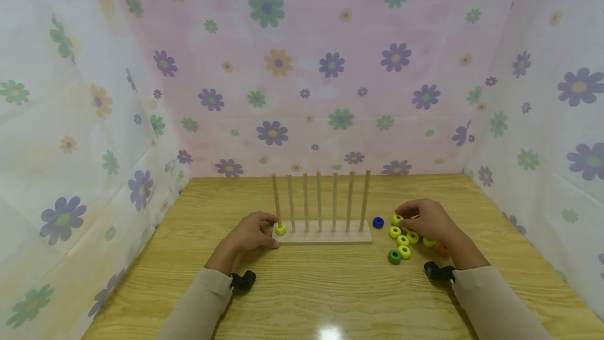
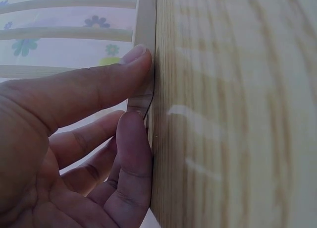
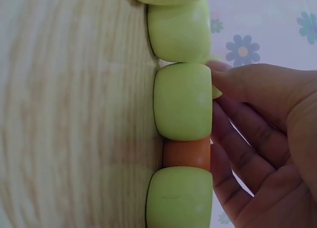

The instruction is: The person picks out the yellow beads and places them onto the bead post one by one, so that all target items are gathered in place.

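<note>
A wooden peg rack with several upright pegs stands on the table, and one yellow bead sits round the bottom of its leftmost peg. At the rack's left end, my left hand grips the base, thumb at the front corner and fingers behind. To the right, my right hand pinches a yellow bead at the back of a loose group. In the right wrist view, nearer yellow beads mostly hide the pinched one, and an orange bead shows between two of them.
A blue bead lies between the rack and the yellow beads. Toward the front of the group is a green bead. An orange bead lies partly under the right wrist. Flowered cloth walls off the table's back and sides.
</note>
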A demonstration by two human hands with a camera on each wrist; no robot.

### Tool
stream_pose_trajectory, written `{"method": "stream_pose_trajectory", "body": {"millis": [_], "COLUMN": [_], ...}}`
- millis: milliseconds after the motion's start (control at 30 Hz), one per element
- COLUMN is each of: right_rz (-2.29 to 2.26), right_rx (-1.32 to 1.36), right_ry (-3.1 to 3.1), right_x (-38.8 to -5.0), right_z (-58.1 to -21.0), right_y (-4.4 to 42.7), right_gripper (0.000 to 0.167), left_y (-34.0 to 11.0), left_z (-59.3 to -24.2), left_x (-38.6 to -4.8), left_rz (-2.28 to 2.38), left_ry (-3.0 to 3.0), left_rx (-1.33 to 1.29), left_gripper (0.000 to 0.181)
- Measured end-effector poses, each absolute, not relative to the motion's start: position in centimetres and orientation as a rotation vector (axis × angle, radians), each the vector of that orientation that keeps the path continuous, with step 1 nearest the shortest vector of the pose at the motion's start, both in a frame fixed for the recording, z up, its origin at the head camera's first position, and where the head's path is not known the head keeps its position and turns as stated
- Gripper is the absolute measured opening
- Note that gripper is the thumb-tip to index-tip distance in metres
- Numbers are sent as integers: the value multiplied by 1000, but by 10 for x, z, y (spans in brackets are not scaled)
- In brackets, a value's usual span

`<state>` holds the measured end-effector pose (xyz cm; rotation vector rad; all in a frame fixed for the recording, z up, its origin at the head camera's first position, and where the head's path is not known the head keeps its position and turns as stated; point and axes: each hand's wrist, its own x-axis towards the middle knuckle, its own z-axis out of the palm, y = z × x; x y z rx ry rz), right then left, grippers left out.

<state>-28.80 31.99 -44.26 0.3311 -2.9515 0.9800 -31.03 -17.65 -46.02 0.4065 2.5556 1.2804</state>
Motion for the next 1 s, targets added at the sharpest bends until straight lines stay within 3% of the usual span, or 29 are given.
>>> {"method": "stream_pose_trajectory", "body": {"millis": [1000], "right_rz": [971], "right_rx": [320], "right_ry": [-2862], "right_x": [-287], "right_z": [-433], "right_y": [319], "right_gripper": [36], "left_y": [-174], "left_z": [-457], "left_x": [-307], "left_rz": [1239], "left_ry": [2574], "left_rx": [422], "left_gripper": [70]}}
